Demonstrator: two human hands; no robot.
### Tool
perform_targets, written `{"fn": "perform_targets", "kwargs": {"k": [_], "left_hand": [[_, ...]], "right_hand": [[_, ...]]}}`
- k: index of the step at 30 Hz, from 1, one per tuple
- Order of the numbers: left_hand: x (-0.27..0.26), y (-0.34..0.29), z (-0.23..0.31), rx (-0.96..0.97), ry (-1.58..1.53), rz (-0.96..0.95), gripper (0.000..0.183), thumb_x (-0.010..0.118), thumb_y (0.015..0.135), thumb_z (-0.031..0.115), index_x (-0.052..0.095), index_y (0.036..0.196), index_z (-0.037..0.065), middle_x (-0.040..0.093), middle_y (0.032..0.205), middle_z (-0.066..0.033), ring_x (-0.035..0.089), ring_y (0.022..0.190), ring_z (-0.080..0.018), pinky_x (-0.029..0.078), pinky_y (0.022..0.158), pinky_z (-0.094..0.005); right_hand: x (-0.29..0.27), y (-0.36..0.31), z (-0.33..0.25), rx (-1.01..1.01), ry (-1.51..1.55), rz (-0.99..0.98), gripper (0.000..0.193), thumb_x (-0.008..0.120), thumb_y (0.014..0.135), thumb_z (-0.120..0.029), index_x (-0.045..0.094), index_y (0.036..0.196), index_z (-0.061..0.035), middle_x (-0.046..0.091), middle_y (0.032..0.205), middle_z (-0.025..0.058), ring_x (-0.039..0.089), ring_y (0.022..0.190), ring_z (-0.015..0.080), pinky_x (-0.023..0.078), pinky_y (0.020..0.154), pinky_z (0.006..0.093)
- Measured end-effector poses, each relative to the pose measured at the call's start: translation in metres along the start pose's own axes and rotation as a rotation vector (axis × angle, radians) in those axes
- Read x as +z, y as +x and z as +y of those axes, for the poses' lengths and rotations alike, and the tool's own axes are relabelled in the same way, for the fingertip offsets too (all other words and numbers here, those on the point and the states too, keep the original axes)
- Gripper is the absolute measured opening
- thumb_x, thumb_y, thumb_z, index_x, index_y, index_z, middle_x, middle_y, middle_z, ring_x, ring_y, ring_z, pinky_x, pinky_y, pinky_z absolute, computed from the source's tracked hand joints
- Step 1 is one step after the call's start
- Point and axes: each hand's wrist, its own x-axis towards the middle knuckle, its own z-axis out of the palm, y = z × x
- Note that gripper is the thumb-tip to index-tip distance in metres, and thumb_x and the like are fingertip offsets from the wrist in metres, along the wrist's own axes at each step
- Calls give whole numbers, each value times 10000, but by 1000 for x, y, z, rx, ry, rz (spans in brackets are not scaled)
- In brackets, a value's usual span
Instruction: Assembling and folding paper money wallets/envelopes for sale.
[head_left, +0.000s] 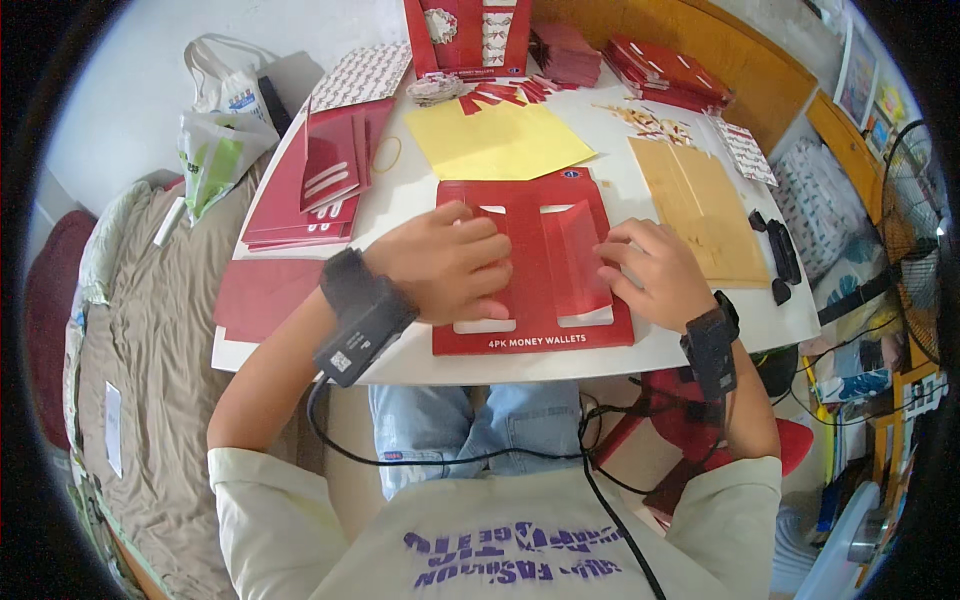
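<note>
A flat red card backing [530, 300] with white slots lies in front of me near the table's front edge. On its right half a thin red envelope [578, 255] rests at a slight tilt, and my right hand [650, 268] pinches its right edge between thumb and fingers. Over the left half of the card hovers or rests my left hand [445, 262]; its fingers are loosely bent, with the thumb apart from them near the lower left slot. Nothing shows between those fingers, and whether they touch the card is hard to see.
A yellow sheet [495, 140] lies beyond the card. Stacked red cards [310, 190] are at left, a tan folder [700, 210] and sunglasses [780, 255] at right. Red strips [500, 95], red stacks [665, 72] and an upright red display card [470, 35] stand at the back.
</note>
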Motion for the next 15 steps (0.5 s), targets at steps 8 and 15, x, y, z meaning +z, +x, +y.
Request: {"fn": "perform_targets", "kwargs": {"k": [8,15], "left_hand": [[8,-16,-31,-258,189,-41,199,655,810,190,614,977,89,603,1045,-65,579,1015,-233,445,852,-392],[15,-81,-66,-626,474,-196,273,669,785,205,621,1028,91,566,1111,-57,545,1065,-230,432,889,-390]], "right_hand": [[0,11,17,42,-6,0,121,619,838,-151,660,883,-46,591,889,74,586,829,272,461,749,396],[6,19,15,30,44,28,101,605,846,-140,647,870,-51,588,865,64,580,808,268,460,731,393]]}}
